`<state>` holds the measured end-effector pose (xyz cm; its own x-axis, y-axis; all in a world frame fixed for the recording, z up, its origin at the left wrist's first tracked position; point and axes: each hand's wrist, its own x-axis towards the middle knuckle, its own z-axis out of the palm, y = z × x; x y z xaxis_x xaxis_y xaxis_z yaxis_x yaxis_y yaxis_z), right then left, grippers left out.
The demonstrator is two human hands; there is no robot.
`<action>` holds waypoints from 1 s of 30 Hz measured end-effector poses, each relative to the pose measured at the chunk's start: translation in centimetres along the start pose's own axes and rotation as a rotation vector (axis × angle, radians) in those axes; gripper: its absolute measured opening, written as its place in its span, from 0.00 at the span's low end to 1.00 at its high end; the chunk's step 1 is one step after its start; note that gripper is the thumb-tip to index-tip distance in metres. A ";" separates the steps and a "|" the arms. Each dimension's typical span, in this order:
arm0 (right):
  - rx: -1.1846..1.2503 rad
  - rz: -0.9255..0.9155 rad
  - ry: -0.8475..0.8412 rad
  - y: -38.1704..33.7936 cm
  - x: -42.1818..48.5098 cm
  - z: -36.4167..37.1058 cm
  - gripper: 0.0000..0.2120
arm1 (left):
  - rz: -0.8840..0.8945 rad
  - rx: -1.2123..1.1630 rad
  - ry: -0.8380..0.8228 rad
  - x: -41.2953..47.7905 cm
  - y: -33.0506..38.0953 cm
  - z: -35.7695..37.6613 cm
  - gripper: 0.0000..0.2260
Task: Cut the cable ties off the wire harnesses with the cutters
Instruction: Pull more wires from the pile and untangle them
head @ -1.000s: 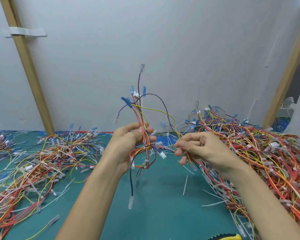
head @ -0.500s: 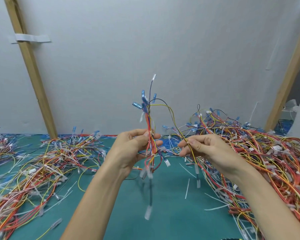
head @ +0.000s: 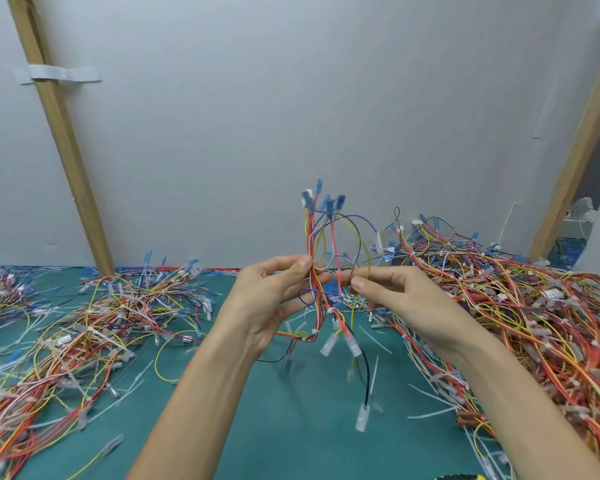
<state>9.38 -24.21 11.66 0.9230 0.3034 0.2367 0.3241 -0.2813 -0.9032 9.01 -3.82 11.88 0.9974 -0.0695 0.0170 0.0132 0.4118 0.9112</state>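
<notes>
A wire harness (head: 321, 247) of red, yellow, white and purple wires stands upright in front of me, blue connectors at its top and clear terminals hanging below. My left hand (head: 274, 299) grips its middle between thumb and fingers. My right hand (head: 399, 299) pinches some of its wires just to the right. White cable ties (head: 314, 331) show on its lower part. A yellow and black cutter handle (head: 565, 477) peeks in at the bottom edge; most of it is out of view.
A big heap of harnesses (head: 520, 306) fills the right side of the green mat (head: 291, 427). Another heap (head: 66, 334) lies at left. Loose cut tie strips (head: 430, 414) lie on the mat. Wooden posts (head: 59, 133) lean on the grey wall behind.
The harness has been turned and lowered; its blue connectors now point up and more wires hang below. My right hand moved in closer to my left hand and changed its pinch.
</notes>
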 end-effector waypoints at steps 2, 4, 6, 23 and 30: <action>-0.010 0.019 -0.040 -0.1 -0.1 0.1 0.09 | -0.008 -0.026 0.008 -0.1 0.0 0.2 0.11; -0.054 0.063 -0.101 -0.2 -0.2 0.1 0.08 | -0.013 -0.055 0.019 -0.2 -0.1 0.4 0.11; -0.205 0.105 -0.095 -0.4 -0.4 0.1 0.10 | -0.016 -0.074 0.038 -0.1 0.0 0.5 0.09; -0.189 -0.255 0.221 -0.3 0.0 2.1 0.01 | -0.095 -0.368 0.098 0.2 0.5 -0.1 0.06; 0.171 -0.159 0.187 0.3 -0.1 1.8 0.04 | -0.072 -0.277 0.043 0.2 0.7 -0.4 0.05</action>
<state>9.06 -22.63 10.70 0.8909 0.1535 0.4275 0.4425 -0.0816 -0.8930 9.21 -3.20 12.31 0.9952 -0.0718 -0.0668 0.0974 0.6402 0.7620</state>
